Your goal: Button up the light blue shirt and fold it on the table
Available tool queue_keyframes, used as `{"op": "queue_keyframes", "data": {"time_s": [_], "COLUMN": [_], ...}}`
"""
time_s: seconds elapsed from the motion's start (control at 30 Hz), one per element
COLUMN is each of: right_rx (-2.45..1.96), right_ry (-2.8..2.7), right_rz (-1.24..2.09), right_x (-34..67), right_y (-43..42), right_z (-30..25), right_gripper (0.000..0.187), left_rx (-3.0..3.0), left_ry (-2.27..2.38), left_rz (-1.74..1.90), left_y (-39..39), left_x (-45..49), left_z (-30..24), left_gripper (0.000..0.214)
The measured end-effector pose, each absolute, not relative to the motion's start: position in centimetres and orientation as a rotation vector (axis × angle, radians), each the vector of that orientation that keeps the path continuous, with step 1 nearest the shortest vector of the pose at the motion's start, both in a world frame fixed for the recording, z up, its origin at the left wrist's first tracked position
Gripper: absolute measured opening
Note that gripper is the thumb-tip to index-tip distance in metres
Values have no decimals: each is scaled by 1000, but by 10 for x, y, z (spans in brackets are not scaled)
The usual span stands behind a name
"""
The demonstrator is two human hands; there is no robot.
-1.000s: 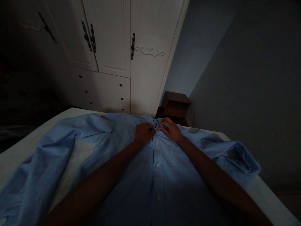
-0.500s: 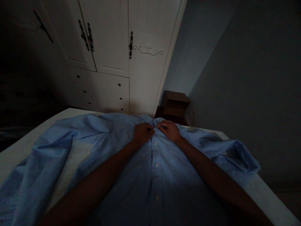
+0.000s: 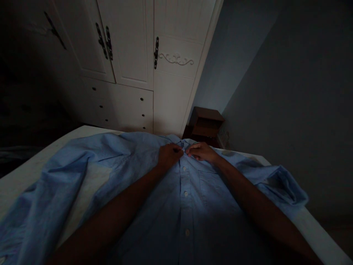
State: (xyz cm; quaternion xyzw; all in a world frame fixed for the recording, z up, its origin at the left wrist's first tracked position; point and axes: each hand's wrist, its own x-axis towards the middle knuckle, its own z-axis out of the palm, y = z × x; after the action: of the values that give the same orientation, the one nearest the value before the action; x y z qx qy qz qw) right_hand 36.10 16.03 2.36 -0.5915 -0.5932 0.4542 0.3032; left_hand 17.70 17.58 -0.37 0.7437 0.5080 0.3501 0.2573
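A light blue button-up shirt point(image 3: 154, 195) lies front side up on a white surface point(image 3: 24, 173), collar at the far end and sleeves spread to both sides. My left hand point(image 3: 168, 155) and my right hand point(image 3: 202, 151) meet at the top of the button placket, just below the collar. Both pinch the fabric there with curled fingers. Several white buttons run down the placket toward me, and they look fastened.
A white wardrobe point(image 3: 132, 62) with dark handles and small drawers stands beyond the surface. A dark wooden bedside cabinet point(image 3: 205, 123) sits between it and the grey wall point(image 3: 289, 92) on the right. The room is dim.
My right hand has turned slightly, its fingers now drawn tighter toward the left hand at the collar. The shirt and my left hand stay where they were.
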Motion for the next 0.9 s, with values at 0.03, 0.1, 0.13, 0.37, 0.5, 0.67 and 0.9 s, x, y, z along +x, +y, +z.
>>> {"op": "queue_keyframes", "data": {"time_s": [0.03, 0.1, 0.13, 0.37, 0.5, 0.67, 0.9], "right_rx": [-1570, -1562, -1556, -1610, -1589, -1606, -1706], "right_ry": [-1521, -1430, -1395, -1381, -1367, -1362, -1446], "right_rz": [1250, 1307, 1321, 1268, 1292, 1310, 1187], "right_x": [359, 355, 353, 349, 348, 346, 338], "right_y": [159, 157, 156, 158, 158, 156, 154], "right_z": [24, 24, 23, 18, 19, 24, 27], "right_gripper": [18, 15, 14, 7, 7, 5, 9], "left_rx": [1996, 1957, 1943, 1954, 1955, 1944, 1993], "left_ry": [1368, 1360, 1359, 1351, 1375, 1374, 1380], "left_rz": [955, 950, 948, 951, 970, 954, 924], "left_y": [176, 176, 176, 175, 175, 175, 175], "left_x": [177, 177, 177, 177, 177, 177, 177], "left_z": [-4, -3, -3, -2, -1, 1, 1], "left_gripper": [17, 15, 15, 16, 17, 18, 20]}}
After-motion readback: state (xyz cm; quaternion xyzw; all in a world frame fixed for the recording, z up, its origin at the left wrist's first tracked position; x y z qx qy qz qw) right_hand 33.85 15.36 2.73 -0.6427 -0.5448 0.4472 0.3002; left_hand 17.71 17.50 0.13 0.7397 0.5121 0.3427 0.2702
